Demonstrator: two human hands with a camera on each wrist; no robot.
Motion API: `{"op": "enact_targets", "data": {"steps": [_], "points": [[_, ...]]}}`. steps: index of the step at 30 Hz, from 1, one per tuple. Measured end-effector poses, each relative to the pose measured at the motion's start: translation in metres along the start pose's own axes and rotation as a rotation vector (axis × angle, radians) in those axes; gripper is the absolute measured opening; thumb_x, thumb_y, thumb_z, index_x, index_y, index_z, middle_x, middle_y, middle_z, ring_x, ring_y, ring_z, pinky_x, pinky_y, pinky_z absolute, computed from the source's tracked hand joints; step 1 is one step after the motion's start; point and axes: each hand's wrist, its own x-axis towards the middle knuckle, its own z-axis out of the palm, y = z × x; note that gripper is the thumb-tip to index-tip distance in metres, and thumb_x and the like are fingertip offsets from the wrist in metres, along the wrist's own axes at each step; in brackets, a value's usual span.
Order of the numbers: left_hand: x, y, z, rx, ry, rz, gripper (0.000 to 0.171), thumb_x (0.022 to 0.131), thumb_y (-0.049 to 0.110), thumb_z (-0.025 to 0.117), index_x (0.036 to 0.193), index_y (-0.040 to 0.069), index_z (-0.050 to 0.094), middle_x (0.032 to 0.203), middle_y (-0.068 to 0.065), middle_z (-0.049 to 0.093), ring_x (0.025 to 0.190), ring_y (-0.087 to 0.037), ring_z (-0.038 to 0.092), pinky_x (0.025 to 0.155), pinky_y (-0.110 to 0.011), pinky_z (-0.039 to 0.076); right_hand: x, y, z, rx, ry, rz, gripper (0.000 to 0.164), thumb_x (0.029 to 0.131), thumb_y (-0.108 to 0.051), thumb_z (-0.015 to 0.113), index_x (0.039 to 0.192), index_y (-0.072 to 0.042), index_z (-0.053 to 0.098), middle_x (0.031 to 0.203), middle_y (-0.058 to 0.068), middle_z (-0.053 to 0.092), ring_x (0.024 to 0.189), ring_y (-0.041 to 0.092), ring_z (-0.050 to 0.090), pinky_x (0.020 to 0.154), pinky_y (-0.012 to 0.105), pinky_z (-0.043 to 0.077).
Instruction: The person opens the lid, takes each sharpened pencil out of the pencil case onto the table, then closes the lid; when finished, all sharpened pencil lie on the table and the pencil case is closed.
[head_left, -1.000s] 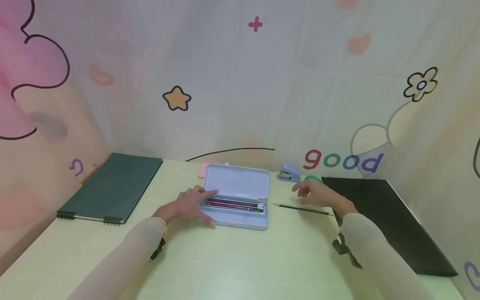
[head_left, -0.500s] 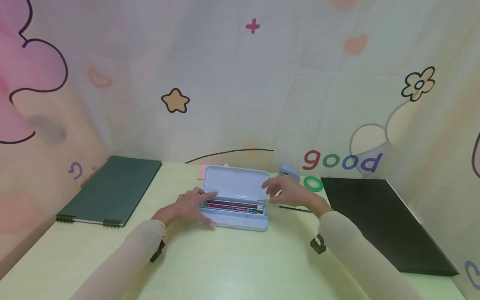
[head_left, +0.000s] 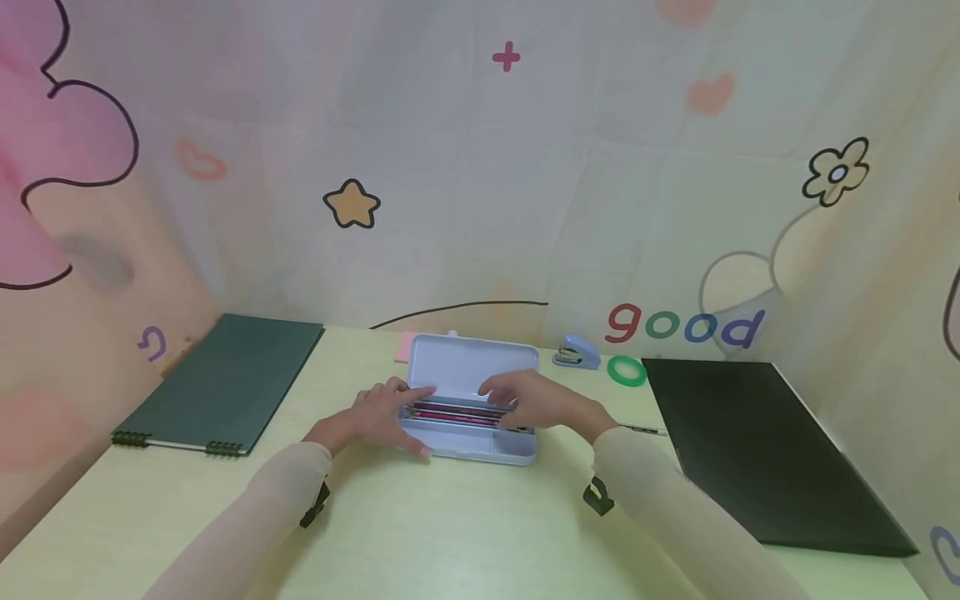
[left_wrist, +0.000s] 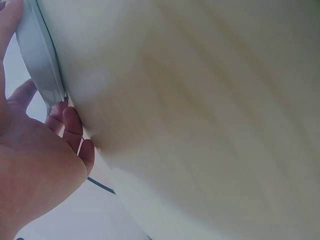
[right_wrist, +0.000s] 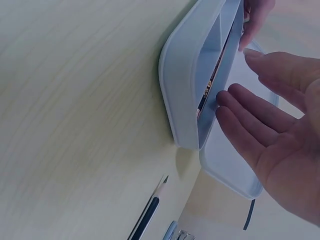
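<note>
A pale blue pencil case [head_left: 457, 447] stands on the table with its lid [head_left: 450, 362] raised at the back. Several pencils [head_left: 453, 414] lie in its long rear compartment. My left hand [head_left: 375, 414] grips the case's left end, thumb at the front and index finger by the hinge. Over the right end reaches my right hand [head_left: 543, 402], covering the pencils' ends from the head view. In the right wrist view its fingertips [right_wrist: 225, 98] are right at the case's rim, with nothing held. A dark pencil [right_wrist: 145, 217] lies on the table, right of the case.
A light blue stapler [head_left: 576, 352] and a green tape roll [head_left: 626, 371] stand behind on the right. Dark flat folder [head_left: 765, 450] at right, green spiral sketchbook [head_left: 225, 379] at left. A pink item [head_left: 403, 347] shows behind the case.
My right hand has moved left from above the loose pencil to over the open case's right end. My left hand keeps its hold on the case.
</note>
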Motion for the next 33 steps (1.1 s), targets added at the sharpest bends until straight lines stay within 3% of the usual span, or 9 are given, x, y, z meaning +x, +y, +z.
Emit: {"op": "enact_targets", "data": {"steps": [16,24,33], "points": [[-0.003,0.003,-0.002,-0.007,0.006,0.008,0.1,0.068,0.058,0.085,0.153,0.029,0.041,0.133,-0.013,0.045,0.119,-0.031,0.043,0.104,-0.055,0.034,0.013,-0.019,0.012,-0.096,-0.047,0.076,0.049,0.086,-0.015,0.078,0.132,-0.016,0.063,0.125,0.002,0.069,0.115,0.02,0.063,0.106,0.043,0.047],[-0.005,0.001,0.006,-0.013,0.001,0.001,0.1,0.067,0.059,0.085,0.153,0.03,0.041,0.134,-0.013,0.046,0.12,-0.031,0.044,0.104,-0.056,0.034,0.015,-0.028,0.021,-0.193,-0.068,0.057,0.042,0.09,-0.014,0.074,0.131,-0.014,0.063,0.104,0.001,0.07,0.092,0.015,0.059,0.096,0.038,0.051],[-0.002,0.001,0.001,-0.001,0.02,0.014,0.099,0.068,0.058,0.085,0.152,0.03,0.042,0.133,-0.012,0.046,0.119,-0.03,0.044,0.104,-0.056,0.033,0.022,-0.033,0.019,-0.246,-0.04,0.072,0.04,0.09,-0.011,0.073,0.129,-0.015,0.065,0.099,0.0,0.068,0.088,0.015,0.056,0.093,0.036,0.051]]}}
